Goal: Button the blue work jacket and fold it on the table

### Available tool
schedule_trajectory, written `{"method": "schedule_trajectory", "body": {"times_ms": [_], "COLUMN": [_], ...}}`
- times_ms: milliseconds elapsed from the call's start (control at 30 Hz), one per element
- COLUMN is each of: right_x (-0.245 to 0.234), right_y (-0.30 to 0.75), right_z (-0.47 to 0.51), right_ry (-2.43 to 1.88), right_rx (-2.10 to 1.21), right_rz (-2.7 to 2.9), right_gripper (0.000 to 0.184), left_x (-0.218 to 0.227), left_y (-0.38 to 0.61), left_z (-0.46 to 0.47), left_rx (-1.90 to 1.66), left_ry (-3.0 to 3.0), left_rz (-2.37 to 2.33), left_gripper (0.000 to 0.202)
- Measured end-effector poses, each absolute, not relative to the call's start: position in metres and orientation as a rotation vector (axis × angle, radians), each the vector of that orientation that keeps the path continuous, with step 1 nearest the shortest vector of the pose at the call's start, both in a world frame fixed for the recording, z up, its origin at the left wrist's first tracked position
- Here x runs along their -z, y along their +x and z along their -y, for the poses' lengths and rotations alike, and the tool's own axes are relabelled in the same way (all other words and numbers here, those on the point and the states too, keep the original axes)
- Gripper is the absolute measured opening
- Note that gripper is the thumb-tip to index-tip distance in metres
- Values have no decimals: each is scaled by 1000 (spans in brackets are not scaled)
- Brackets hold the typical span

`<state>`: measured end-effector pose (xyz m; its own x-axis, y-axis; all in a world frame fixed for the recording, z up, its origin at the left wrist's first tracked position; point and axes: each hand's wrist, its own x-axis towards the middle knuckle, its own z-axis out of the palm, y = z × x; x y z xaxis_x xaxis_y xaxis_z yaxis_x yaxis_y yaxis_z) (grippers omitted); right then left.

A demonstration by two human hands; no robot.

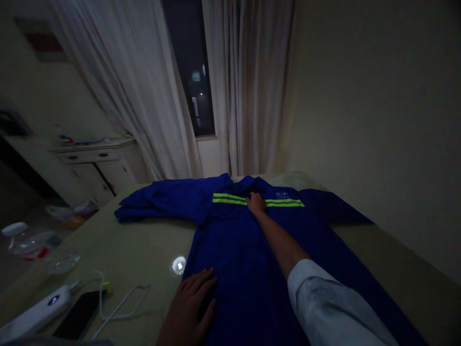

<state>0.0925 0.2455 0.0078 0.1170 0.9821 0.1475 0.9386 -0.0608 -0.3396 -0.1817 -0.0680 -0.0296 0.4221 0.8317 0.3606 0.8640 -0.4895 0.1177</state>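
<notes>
The curled right hand is set on the chest of the blue jacket; whether cloth is pinched cannot be told. The left hand, thumb spread wide, is laid at its edge. Beneath both, spreading seems mostly done; creases are left.

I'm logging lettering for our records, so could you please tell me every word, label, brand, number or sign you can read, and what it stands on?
Nothing is legible.
Blue cloth garment with yellow-green stripes: pale chest print, too small.
Clear plastic bottle with white cap: red label, too blurred.
White oblong device: dark oval display, any figures too small.
</notes>
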Motion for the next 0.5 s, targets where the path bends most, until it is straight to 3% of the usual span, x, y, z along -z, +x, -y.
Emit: {"method": "schedule_trajectory", "body": {"times_ms": [500], "right_x": [18], "right_y": [94], "right_z": [-266], "right_ry": [-1983], "right_rx": [-185], "right_rz": [1753], "right_gripper": [32], "left_x": [23], "left_y": [-180], "left_z": [69], "left_rx": [539], "left_ry": [-2576], "left_rz": [1517], "left_gripper": [51]}}
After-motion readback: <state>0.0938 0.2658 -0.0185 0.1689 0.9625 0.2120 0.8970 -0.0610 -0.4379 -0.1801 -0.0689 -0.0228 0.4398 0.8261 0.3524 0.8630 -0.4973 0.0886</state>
